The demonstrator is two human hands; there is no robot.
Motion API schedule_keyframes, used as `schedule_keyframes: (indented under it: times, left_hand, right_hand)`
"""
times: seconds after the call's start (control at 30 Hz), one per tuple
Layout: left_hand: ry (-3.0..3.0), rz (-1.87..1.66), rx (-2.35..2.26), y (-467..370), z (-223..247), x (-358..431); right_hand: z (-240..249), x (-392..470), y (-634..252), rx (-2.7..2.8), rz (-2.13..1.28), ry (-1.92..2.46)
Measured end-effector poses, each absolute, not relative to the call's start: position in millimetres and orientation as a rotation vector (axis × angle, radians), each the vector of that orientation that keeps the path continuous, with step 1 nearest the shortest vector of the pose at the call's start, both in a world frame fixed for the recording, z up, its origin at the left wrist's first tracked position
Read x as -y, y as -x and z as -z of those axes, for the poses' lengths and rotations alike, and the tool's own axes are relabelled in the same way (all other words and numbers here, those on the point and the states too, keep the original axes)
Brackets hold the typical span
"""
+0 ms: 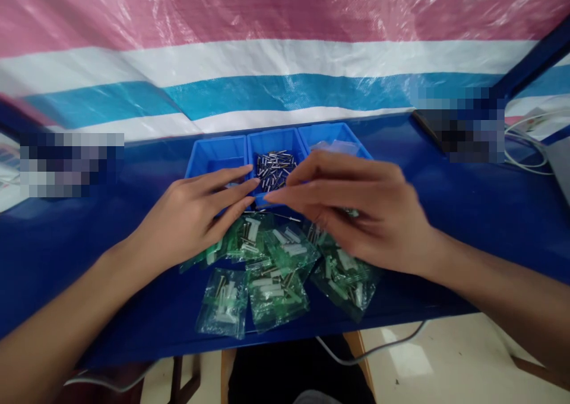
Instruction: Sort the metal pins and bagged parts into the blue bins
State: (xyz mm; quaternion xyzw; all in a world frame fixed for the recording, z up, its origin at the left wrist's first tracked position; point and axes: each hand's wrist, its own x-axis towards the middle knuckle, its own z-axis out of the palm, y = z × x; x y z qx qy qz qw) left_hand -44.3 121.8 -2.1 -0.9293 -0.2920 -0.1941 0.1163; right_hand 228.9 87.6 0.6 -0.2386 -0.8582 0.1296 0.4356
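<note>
My left hand (196, 211) reaches in from the left with its fingers stretched out and apart, their tips at the near left edge of the middle blue bin (274, 135). Small metal pins or screws (274, 167) lie heaped in that bin. Thumb and fingers of my right hand (360, 205) are pinched together over the bin's near right corner; whatever they hold is too small or hidden to make out. Below both hands lie several clear green-tinted bags (278, 300) with white plastic plugs and screws inside. A thin metal rod (285, 216) shows between bags and bin.
The left blue bin (218, 148) and the right blue bin (327, 132), which holds clear plastic, flank the middle one. A striped plastic sheet (285, 59) hangs behind the blue table (458, 214). A dark flat object (430, 132) and a white cable (525, 167) lie back right.
</note>
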Motion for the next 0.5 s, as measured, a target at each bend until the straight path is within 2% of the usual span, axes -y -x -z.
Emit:
schedule_keyframes:
  times: [0.2,0.33,0.4,0.5]
  left_hand:
    - [2.715,0.550,0.871,45.8,3.6,-121.3]
    - [2.723,0.534,0.875,46.6,3.8,-121.8]
    - [2.724,0.522,0.885,46.8,3.4,-122.0]
    - [2.725,0.529,0.895,46.9,3.2,-121.8]
  right_hand:
    - [-14.1,-83.9,-230.4,1.686,-0.844,0.794]
    - [-8.1,-92.7,-231.5,1.596,-1.268,0.886]
    - [-3.7,-97.5,-232.2,1.631,-1.362,0.892]
    - [0.3,-101.1,-231.8,1.580,-1.321,0.862]
